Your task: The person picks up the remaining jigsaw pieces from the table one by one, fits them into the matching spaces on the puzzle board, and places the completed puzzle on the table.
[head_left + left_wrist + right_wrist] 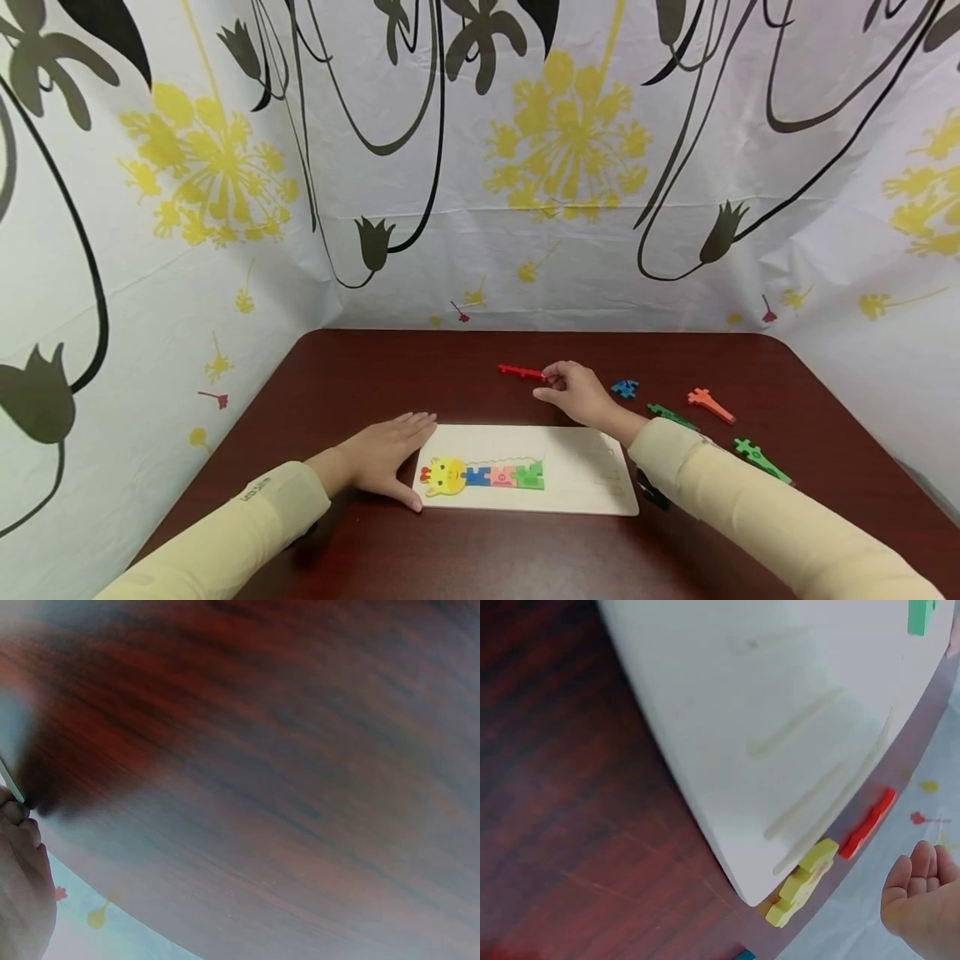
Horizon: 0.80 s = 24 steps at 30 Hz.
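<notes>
A white puzzle board (585, 475) lies on the table, bearing a giraffe puzzle: a yellow head piece (447, 477), then blue (477, 476), pink (502, 476) and green (530, 474) pieces in a row. My left hand (386, 457) rests at the board's left edge, fingers stretched out and thumb at the near corner. Beyond the far edge, my right hand (581, 393) is held with thumb and bent fingers apart, fingertips by the right end of a red strip piece (521, 372). In the right wrist view, a yellow piece (802, 883) lies beside the board's corner.
To the right lie a blue piece (624, 388), an orange piece (711, 405) and two green pieces, one partly behind the right sleeve (757, 508). A dark piece (652, 490) shows under that forearm. A patterned white cloth (480, 250) hangs behind the table.
</notes>
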Available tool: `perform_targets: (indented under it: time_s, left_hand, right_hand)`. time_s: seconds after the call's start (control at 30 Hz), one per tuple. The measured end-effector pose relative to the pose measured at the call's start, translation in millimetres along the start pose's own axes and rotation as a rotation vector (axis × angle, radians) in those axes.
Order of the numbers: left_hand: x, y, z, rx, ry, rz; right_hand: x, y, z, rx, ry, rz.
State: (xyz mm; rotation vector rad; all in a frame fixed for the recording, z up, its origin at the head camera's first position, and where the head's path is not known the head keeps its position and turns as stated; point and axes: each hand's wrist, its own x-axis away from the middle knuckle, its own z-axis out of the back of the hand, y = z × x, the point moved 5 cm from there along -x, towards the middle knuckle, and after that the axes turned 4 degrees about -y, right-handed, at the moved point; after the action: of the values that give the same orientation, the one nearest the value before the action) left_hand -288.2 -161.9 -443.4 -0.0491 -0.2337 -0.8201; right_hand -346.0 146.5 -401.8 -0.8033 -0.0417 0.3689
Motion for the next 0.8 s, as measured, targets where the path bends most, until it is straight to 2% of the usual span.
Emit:
perform_targets:
  time_s: [0.23,0.8]
  left_hand:
    - [0.4,-0.1,0.6,0.006,-0.002,0.002]
    - [0.4,1.1,1.0,0.009,-0.016,0.010]
  right_hand:
    - [-17,7,3.4,0.009,0.021,-0.042]
    - [-40,22,8.1,0.011,-0.033,-0.125]
